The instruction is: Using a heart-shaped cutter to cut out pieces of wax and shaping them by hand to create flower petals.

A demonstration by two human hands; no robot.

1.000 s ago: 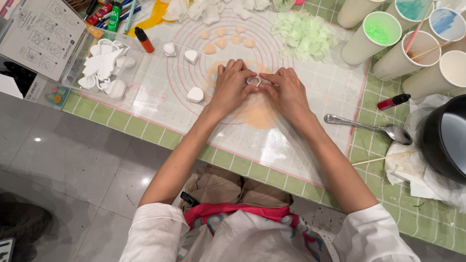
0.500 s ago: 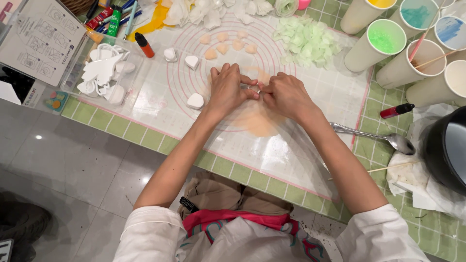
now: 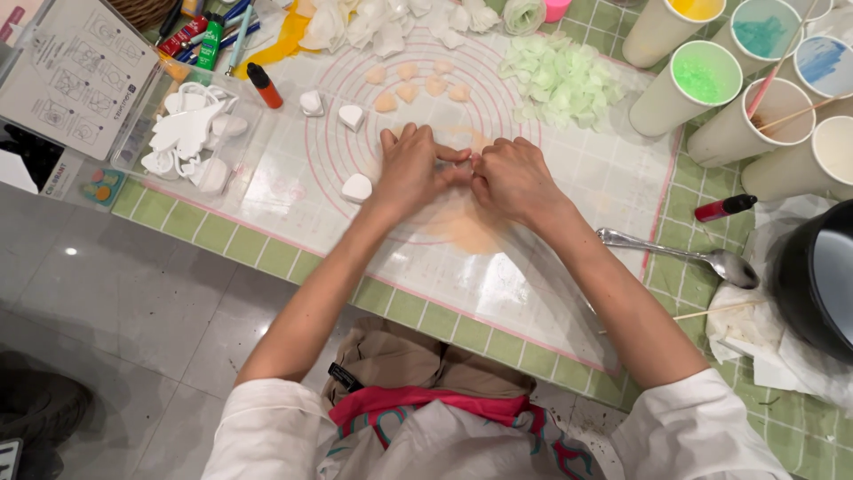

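Peach-coloured sheet (image 3: pixel 469 229) of soft rolled-out paste is lying flat on the clear silicone mat (image 3: pixel 533 267) with its pink ring guides, and both hands are working at its far edge. The left hand (image 3: pixel 410 169) and the right hand (image 3: pixel 514 180) are meeting fingertip to fingertip over it, the fingers curled in and bunched together, seemingly pressing on something small between them; whether that is a cutter or a bit of the paste itself is hidden by the knuckles, so what they are clamped on cannot be told. Judging from how things are lying, the step in hand is cutting or pinching out one more small shape from the sheet: a cluster of small peach pieces (image 3: pixel 418 84) is already sitting further up the mat, well apart from the hands. A white heart-shaped cutter (image 3: pixel 356 187) is resting just beside the left wrist, and two more (image 3: pixel 330 108) are waiting near the upper left. Pale green petals (image 3: pixel 562 78) are piled to the upper right, near the tall cups (image 3: pixel 686 87) of coloured powder. A metal spoon (image 3: pixel 680 256) is lying on the green tiled table (image 3: pixel 373 307) beside the right forearm. The next move is likely calling for a light lift, since a thin piece of this kind would probably stretch or tear if it were pulled up quickly
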